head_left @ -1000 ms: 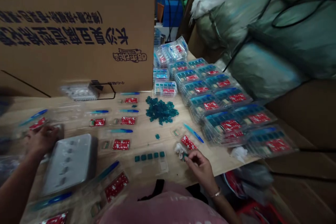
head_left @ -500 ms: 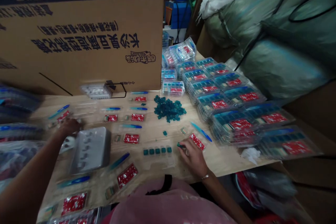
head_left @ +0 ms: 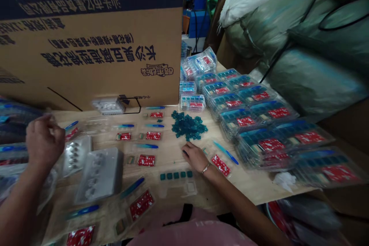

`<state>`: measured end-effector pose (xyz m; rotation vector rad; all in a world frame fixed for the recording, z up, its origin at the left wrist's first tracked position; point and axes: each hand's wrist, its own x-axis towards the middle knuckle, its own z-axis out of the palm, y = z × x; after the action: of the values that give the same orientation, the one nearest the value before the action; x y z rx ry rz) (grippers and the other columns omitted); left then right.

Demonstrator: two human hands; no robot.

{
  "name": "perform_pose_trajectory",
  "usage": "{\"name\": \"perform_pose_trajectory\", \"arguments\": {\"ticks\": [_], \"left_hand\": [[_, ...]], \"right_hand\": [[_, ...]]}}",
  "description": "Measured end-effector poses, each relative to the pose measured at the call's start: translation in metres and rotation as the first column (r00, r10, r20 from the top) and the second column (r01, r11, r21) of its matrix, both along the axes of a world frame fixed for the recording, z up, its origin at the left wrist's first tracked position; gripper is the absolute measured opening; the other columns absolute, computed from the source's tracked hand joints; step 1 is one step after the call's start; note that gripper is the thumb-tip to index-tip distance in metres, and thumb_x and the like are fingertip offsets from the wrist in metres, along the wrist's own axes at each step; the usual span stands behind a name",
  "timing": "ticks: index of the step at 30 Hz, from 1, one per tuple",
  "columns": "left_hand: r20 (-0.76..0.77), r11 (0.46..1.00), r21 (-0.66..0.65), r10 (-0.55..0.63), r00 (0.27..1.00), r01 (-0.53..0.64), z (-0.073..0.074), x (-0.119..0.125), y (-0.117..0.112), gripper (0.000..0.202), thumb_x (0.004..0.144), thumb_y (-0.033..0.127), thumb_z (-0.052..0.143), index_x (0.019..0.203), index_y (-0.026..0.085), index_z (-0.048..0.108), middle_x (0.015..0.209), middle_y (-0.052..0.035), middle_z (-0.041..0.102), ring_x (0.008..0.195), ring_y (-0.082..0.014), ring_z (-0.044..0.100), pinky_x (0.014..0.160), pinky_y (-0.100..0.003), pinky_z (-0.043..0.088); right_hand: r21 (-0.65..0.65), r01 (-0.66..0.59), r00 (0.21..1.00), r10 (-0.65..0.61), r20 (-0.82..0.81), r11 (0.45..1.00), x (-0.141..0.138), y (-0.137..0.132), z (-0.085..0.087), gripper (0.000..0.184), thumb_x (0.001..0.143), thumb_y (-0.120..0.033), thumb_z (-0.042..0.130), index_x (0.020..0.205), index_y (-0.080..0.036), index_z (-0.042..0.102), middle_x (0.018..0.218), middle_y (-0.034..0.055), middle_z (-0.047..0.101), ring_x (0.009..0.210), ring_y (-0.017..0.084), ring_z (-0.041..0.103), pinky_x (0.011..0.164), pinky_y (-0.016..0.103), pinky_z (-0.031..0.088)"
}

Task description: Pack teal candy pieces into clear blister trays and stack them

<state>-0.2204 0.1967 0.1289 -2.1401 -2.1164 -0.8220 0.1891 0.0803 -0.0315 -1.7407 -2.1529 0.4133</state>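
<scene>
My right hand (head_left: 196,157) is low over the table with fingers pinched together, a dark teal piece (head_left: 185,152) just showing at the fingertips. Beyond it lies a heap of small teal pieces (head_left: 188,126). Nearer my body, a clear plastic tray (head_left: 175,190) holds a row of several teal pieces. Right of my hand is a pack with a red sachet (head_left: 221,165) and a blue pen-shaped item (head_left: 226,152). My left hand (head_left: 46,140), slightly blurred, is raised at the left with fingers curled. Something clear shows by its fingertips, too smeared to name.
A large cardboard box (head_left: 95,57) stands along the back. White moulded trays (head_left: 99,173) are stacked at left. Packs with red sachets (head_left: 146,160) are spread about the table. Filled clear packs (head_left: 245,121) are stacked at right, below big sacks (head_left: 276,19).
My left hand has moved left and up, away from the pack it was beside. My right hand has shifted left from the red-sachet pack to where a loose teal piece lay.
</scene>
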Motion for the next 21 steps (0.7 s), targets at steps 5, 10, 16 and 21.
{"name": "perform_pose_trajectory", "arguments": {"ticks": [5, 10, 16, 21], "left_hand": [[-0.315, 0.823, -0.073, -0.555, 0.770, 0.564, -0.024, 0.136, -0.057, 0.013, 0.079, 0.019, 0.038, 0.080, 0.021, 0.051, 0.115, -0.0094, 0.056, 0.113, -0.0280, 0.046, 0.091, -0.043, 0.039], [-0.321, 0.421, -0.426, -0.898, 0.302, 0.801, -0.104, 0.260, -0.099, 0.022, 0.085, 0.012, 0.039, 0.102, 0.015, 0.052, 0.124, -0.0169, 0.051, 0.108, -0.0273, 0.050, 0.085, -0.041, 0.041], [-0.183, 0.485, -0.498, -0.869, 0.460, 0.719, -0.122, 0.267, -0.097, 0.017, 0.086, 0.018, 0.044, 0.099, 0.016, 0.055, 0.110, -0.0130, 0.058, 0.103, -0.0249, 0.052, 0.086, -0.039, 0.041], [-0.174, 0.544, -0.618, -0.799, 0.576, 0.567, -0.118, 0.235, -0.094, 0.012, 0.082, 0.018, 0.048, 0.085, 0.017, 0.060, 0.104, -0.0110, 0.060, 0.099, -0.0257, 0.053, 0.083, -0.039, 0.042]], "right_hand": [[0.076, 0.245, 0.969, -0.243, -0.036, 0.966, 0.017, 0.012, 0.005, 0.020, 0.079, -0.005, 0.047, 0.085, -0.018, 0.061, 0.090, 0.0082, 0.052, 0.074, 0.017, 0.054, 0.067, 0.028, 0.045], [0.152, 0.391, 0.837, -0.282, -0.469, 0.908, 0.051, -0.008, 0.019, 0.021, 0.082, -0.020, 0.048, 0.097, -0.017, 0.063, 0.090, 0.0073, 0.052, 0.078, 0.018, 0.056, 0.070, 0.030, 0.048], [-0.093, 0.337, 0.664, -0.306, -0.682, 0.937, 0.078, -0.052, 0.020, 0.026, 0.077, -0.031, 0.058, 0.099, -0.018, 0.062, 0.087, 0.0046, 0.062, 0.078, 0.016, 0.059, 0.071, 0.029, 0.048], [-0.159, 0.269, 0.623, -0.297, -0.724, 0.950, 0.066, -0.050, 0.012, 0.019, 0.073, -0.029, 0.061, 0.088, -0.017, 0.062, 0.081, 0.0030, 0.064, 0.073, 0.016, 0.060, 0.068, 0.028, 0.049]]}}
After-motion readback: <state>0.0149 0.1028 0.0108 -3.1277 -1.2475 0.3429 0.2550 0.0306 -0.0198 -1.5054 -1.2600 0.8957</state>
